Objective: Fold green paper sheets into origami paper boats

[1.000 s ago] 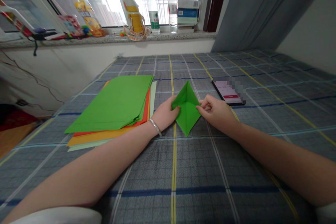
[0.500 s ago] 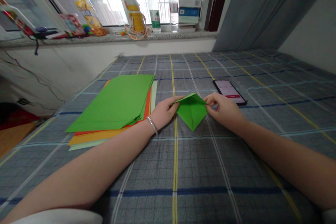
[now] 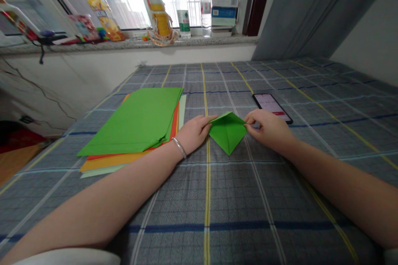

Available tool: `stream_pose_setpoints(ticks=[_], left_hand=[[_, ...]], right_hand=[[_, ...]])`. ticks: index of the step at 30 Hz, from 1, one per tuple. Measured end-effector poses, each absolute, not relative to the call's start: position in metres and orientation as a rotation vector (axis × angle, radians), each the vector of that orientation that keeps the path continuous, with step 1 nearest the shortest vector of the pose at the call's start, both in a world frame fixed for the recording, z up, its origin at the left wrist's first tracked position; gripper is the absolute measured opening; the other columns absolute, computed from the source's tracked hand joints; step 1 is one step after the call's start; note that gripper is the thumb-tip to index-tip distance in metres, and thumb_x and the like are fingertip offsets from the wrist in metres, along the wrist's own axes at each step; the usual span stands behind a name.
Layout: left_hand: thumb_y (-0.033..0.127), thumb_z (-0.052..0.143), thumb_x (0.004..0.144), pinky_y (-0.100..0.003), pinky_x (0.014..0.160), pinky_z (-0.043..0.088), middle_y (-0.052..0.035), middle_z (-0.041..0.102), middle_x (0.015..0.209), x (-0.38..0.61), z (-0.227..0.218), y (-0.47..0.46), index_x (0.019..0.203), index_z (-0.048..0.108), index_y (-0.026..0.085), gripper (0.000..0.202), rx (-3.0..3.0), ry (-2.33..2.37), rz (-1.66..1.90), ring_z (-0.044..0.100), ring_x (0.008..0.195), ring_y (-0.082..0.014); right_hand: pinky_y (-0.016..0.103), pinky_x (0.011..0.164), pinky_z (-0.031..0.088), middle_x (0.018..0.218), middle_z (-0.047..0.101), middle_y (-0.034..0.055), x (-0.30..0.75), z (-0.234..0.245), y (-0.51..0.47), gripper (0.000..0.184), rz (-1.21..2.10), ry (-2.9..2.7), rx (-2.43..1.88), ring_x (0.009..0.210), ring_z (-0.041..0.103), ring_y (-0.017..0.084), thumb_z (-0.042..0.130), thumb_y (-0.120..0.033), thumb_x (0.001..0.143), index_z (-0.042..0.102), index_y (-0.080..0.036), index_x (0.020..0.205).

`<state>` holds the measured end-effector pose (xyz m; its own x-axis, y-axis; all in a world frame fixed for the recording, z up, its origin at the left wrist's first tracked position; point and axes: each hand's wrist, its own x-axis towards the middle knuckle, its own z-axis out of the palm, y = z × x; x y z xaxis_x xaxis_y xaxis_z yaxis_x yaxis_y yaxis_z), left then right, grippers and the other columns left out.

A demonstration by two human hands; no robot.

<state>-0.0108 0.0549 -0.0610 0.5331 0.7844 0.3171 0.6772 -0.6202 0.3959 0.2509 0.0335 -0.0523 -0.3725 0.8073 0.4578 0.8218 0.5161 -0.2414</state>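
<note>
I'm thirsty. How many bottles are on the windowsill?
4: a tilted yellow-label bottle at the left, an orange bottle near the middle, then a green-cap bottle and a clear bottle side by side. Clutter at the far left may hide more.

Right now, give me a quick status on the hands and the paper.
Left hand and right hand pinch the folded green paper at its side corners. Paper stack lies left, phone right; neither touching.

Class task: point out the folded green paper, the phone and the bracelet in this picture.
Folded green paper (image 3: 228, 134), head view, middle of its flat front face.
Phone (image 3: 271, 107), head view, centre of its lit screen.
Bracelet (image 3: 179, 146), head view, band on the left wrist.
</note>
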Motion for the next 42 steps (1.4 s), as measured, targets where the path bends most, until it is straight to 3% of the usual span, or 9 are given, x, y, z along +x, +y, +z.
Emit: stream_pose_setpoints(ticks=[3,11,22,31,37,42], left_hand=[[0.020,0.036,0.096,-0.035,0.087,0.051,-0.0090,0.064,0.103,-0.013,-0.058,0.051,0.135,0.052,0.016,0.042,2.669,1.270,0.560,0.062,0.094,-0.0197],[0.017,0.037,0.097,-0.036,0.091,0.048,-0.0097,0.061,0.115,-0.018,-0.058,0.049,0.141,0.043,0.017,0.045,3.068,1.242,0.238,0.058,0.098,-0.0208],[0.016,0.039,0.097,-0.033,0.085,0.050,-0.0091,0.059,0.120,-0.016,-0.052,0.042,0.143,0.040,0.019,0.046,3.188,1.282,-0.014,0.057,0.098,-0.0212],[0.015,0.038,0.097,-0.036,0.086,0.050,-0.0104,0.059,0.123,-0.017,-0.054,0.044,0.140,0.045,0.018,0.044,3.189,1.243,0.061,0.057,0.097,-0.0211],[0.018,0.043,0.093,-0.041,0.103,0.045,-0.0112,0.049,0.142,-0.013,-0.058,0.040,0.139,0.045,0.013,0.046,3.143,0.987,0.281,0.051,0.119,-0.0245],[0.021,0.040,0.095,-0.043,0.107,0.042,-0.0140,0.046,0.145,-0.008,-0.063,0.038,0.140,0.042,0.011,0.046,3.066,0.931,0.401,0.050,0.125,-0.0241]], right_hand=[[0.035,0.077,0.046,0.093,0.068,0.0049,0.258,-0.051,0.035,0.006,-0.112,-2.389,-1.256,0.092,0.061,0.022,0.052,-0.021,0.083,0.056,-0.022,0.079],[0.032,0.073,0.047,0.108,0.068,0.0078,0.268,-0.052,0.039,0.014,-0.255,-2.644,-1.121,0.098,0.062,0.023,0.049,-0.020,0.088,0.062,-0.019,0.090],[0.030,0.067,0.046,0.110,0.070,0.0059,0.267,-0.050,0.038,0.016,-0.398,-2.777,-0.977,0.090,0.063,0.020,0.050,-0.019,0.092,0.066,-0.020,0.089],[0.032,0.069,0.049,0.115,0.070,0.0068,0.265,-0.048,0.035,0.016,-0.382,-2.798,-0.940,0.092,0.065,0.022,0.055,-0.012,0.087,0.067,-0.021,0.093],[0.034,0.072,0.051,0.113,0.070,0.0091,0.262,-0.051,0.033,0.016,-0.400,-2.798,-1.028,0.096,0.065,0.024,0.052,-0.015,0.090,0.065,-0.018,0.100],[0.038,0.083,0.053,0.127,0.065,0.0076,0.250,-0.054,0.027,0.033,-0.370,-2.672,-1.001,0.104,0.064,0.024,0.051,-0.013,0.087,0.063,-0.019,0.117]])
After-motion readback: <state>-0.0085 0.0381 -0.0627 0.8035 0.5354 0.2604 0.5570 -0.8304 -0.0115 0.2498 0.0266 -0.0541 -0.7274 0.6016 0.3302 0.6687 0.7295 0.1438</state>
